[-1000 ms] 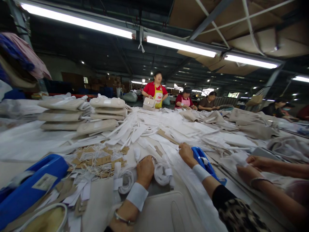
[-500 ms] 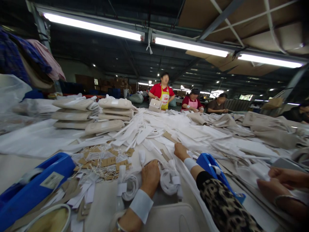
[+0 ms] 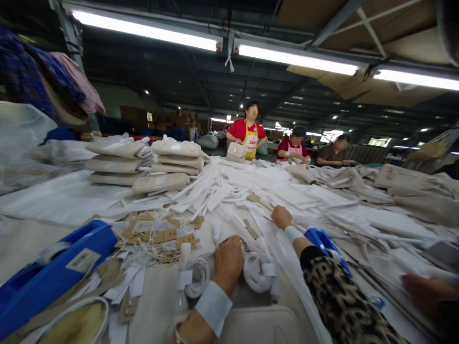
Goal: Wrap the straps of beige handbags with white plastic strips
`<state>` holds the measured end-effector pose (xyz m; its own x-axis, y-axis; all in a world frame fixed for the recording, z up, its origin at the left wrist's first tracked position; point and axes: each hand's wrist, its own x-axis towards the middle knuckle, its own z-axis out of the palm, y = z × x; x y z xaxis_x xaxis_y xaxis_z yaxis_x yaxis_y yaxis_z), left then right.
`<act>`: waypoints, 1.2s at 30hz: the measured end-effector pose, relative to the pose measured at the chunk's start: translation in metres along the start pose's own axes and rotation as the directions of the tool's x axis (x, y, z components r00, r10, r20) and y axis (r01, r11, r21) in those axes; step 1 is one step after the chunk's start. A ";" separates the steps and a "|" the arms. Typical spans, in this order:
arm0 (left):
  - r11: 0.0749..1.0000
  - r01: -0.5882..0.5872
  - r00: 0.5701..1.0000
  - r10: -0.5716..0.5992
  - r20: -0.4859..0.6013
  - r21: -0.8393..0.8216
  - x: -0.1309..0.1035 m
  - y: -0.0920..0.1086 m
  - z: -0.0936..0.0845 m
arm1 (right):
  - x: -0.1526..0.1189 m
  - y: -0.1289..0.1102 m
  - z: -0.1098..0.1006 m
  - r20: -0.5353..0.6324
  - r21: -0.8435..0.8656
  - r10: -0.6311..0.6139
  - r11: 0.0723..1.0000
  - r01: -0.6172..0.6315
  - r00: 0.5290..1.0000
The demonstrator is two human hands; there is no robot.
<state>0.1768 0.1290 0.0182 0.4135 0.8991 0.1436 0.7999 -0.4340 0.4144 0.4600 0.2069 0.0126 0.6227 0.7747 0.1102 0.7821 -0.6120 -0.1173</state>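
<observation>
My left hand [image 3: 229, 262], a white band around its wrist, is curled downward between two wrapped white coils, the left coil [image 3: 198, 277] and the right coil [image 3: 258, 272]. Its fingertips are hidden, so what it grips cannot be made out. A beige bag [image 3: 263, 325] lies just below it. My right hand [image 3: 281, 217] reaches farther out with closed fingers over the edge of the white sheet pile [image 3: 247, 179]. Thin brownish strips lie by its knuckles, and a brown card piece [image 3: 254, 197] is just beyond. Whatever its fingers hold is hidden.
Blue tape dispensers stand at left [image 3: 60, 263] and by my right forearm [image 3: 324, 243]. Brown string tags [image 3: 161, 236] are heaped left of my hand, above a round tub [image 3: 77, 322]. Stacked beige bags [image 3: 175, 157] stand behind. A co-worker's blurred hand [image 3: 426, 291] is at right.
My right hand has moved slightly right, away from the brown card piece. My left hand stays between the coils. The co-worker's hands at right have shifted and blurred. The whole view has shifted slightly.
</observation>
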 end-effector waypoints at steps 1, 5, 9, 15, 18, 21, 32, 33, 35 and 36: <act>1.000 -0.001 1.000 0.001 -0.001 -0.001 0.000 0.000 0.000 | 0.002 0.003 -0.002 0.014 0.008 0.023 1.000 -0.024 1.000; 1.000 -0.008 1.000 0.008 -0.014 0.000 0.001 0.000 0.001 | 0.006 0.012 -0.009 0.073 0.045 0.077 0.996 -0.081 0.994; 1.000 -0.008 1.000 0.008 -0.025 0.004 0.001 0.000 0.000 | 0.006 0.018 -0.011 0.108 0.126 0.099 0.986 -0.112 0.989; 1.000 -0.015 0.999 0.015 -0.030 0.002 0.001 -0.001 0.000 | 0.015 0.030 -0.018 0.062 0.325 0.102 0.939 -0.116 0.993; 1.000 -0.015 0.999 0.015 -0.033 -0.002 0.001 -0.002 0.001 | 0.024 0.037 -0.028 -0.036 0.428 0.152 0.896 -0.122 0.988; 1.000 -0.021 0.999 0.020 -0.036 -0.005 0.002 -0.002 0.002 | 0.032 0.044 -0.045 -0.190 0.534 0.263 0.836 -0.126 0.946; 0.998 -0.030 0.998 0.027 -0.064 -0.047 0.002 -0.005 0.006 | 0.031 0.059 -0.162 -0.520 0.764 0.458 0.627 0.153 0.721; 0.998 -0.031 0.997 0.027 -0.067 -0.054 0.003 -0.005 0.006 | 0.027 0.058 -0.175 -0.535 0.768 0.456 0.614 0.184 0.711; 0.997 -0.031 0.997 0.026 -0.075 -0.070 0.003 -0.006 0.007 | 0.016 0.053 -0.199 -0.556 0.774 0.446 0.585 0.242 0.702; 0.996 -0.032 0.996 0.025 -0.082 -0.079 0.003 -0.006 0.006 | 0.008 0.049 -0.209 -0.563 0.776 0.434 0.569 0.271 0.703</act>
<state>0.1762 0.1344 0.0105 0.3964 0.8895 0.2273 0.7494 -0.4566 0.4795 0.5087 0.1497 0.2141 0.7905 0.1892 0.5824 0.5954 -0.0148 -0.8033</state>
